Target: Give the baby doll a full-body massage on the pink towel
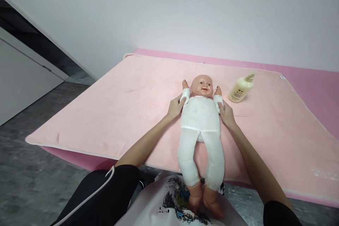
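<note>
A baby doll [200, 116] with a white cloth body lies on its back on the pink blanket [111, 102], head away from me. Its feet reach past the blanket's near edge, close to my shirt. On the left, my left hand [174, 108] is closed round the doll's arm, thumb on top. My right hand [227, 113] grips the other arm the same way below the white cuff. Both doll hands stick up beyond my fingers. Some of my fingers are hidden under the doll's arms.
A pale yellow pump bottle [240, 89] stands right of the doll's head, near my right hand. A white wall [185, 14] rises behind the pink table [315, 88]. A white cable [87, 197] runs along my left sleeve. Grey floor [29, 169] shows at the left.
</note>
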### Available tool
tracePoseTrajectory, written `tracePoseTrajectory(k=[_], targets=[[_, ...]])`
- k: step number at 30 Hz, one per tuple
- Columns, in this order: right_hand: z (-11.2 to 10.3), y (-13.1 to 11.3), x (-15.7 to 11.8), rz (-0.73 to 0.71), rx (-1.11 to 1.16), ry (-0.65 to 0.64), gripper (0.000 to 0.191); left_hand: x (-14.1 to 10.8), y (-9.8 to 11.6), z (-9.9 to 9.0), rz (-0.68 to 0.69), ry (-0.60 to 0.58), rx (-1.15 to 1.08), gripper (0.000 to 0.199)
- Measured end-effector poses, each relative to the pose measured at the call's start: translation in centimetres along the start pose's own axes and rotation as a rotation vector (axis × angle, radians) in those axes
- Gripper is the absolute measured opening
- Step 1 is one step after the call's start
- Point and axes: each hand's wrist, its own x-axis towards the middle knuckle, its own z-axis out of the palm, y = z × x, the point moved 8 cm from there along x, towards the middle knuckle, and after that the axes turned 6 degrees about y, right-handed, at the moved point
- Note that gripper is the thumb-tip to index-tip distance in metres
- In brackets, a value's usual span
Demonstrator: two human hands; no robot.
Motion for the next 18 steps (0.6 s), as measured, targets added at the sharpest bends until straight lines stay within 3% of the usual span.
tracePoseTrajectory(k=[7,11,15,18], targets=[[0.6,0.4,0.5,0.143,-0.189,0.009,0.056,0.9,-0.8,0.8,-0.036,0.004,0.099,0.048],[0.0,0.8,0.1,0.142,-0.075,0.124,0.053,0.7,-1.0,0.4,-0.031,0.048,-0.01,0.048],[-1.5,0.9,-1.0,0.091,0.124,0.323,0.043,0.1,-1.7,-0.8,-0.12,0.188,-0.161,0.068],[-2.3,-0.2,-2.0,-0.063,0.127,0.448,0.037,-0.8,-0.8,-2.1,-0.033,0.338,-0.194,0.071]])
